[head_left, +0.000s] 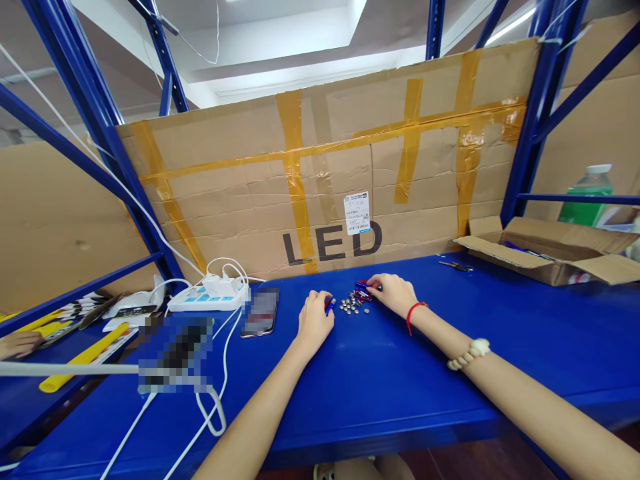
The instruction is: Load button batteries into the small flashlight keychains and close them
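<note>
My left hand [315, 319] rests on the blue tabletop, its fingers curled round a small blue piece [330, 305] with a pale tip. Just to its right lies a loose cluster of small round silver discs [351, 305], like button cells. My right hand [394, 295] is at the far right side of the cluster. Its thumb and fingers pinch at a little pile of small blue and red shiny parts [362, 291]. Exactly what sits between those fingertips is too small to tell.
A phone [261, 312], a white power strip [207, 299] with cables and a blurred-out device [175, 353] are left of my hands. Keys [456, 266] and an open cardboard box [545, 250] lie to the right. A taped cardboard sheet [240, 220] stands behind. Another person's hand [20, 344] shows far left.
</note>
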Tool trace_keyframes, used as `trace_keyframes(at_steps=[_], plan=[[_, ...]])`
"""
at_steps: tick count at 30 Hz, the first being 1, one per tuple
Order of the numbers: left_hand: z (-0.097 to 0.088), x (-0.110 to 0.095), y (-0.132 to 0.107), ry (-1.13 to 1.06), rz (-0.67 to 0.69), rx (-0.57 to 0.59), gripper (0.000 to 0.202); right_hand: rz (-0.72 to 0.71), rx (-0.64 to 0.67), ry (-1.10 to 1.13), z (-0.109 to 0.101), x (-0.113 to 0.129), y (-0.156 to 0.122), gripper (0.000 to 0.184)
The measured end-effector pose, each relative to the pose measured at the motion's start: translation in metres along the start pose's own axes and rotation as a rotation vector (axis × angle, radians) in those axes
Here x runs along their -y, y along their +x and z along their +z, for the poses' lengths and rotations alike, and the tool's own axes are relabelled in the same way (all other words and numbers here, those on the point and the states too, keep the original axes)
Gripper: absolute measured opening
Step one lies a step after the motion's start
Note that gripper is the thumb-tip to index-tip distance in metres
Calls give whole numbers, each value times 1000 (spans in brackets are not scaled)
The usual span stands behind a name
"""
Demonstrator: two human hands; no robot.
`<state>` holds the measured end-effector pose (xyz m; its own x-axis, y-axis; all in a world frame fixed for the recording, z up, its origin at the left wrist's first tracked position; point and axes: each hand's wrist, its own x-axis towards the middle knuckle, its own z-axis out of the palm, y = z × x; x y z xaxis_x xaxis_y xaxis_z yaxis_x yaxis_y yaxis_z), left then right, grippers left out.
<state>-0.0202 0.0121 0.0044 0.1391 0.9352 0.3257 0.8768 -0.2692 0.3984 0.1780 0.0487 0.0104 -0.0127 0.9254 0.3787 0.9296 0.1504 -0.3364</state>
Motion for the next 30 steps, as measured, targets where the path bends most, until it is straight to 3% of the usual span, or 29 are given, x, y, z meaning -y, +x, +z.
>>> trace_keyframes(at_steps=[10, 23, 26, 30], plan=[[-14, -1, -2, 200, -35, 5, 35, -123, -64, 147, 1, 14, -7, 16], [-20, 9, 7, 52, -66, -164, 23, -294, -43, 254, 7, 18, -10, 19], [-16, 10, 8, -40, -29, -211, 24, -261, -18, 461, 9, 21, -10, 19], [-6, 5, 9, -311, -4, -265, 22, -101, 189, 907, 8, 28, -10, 26]])
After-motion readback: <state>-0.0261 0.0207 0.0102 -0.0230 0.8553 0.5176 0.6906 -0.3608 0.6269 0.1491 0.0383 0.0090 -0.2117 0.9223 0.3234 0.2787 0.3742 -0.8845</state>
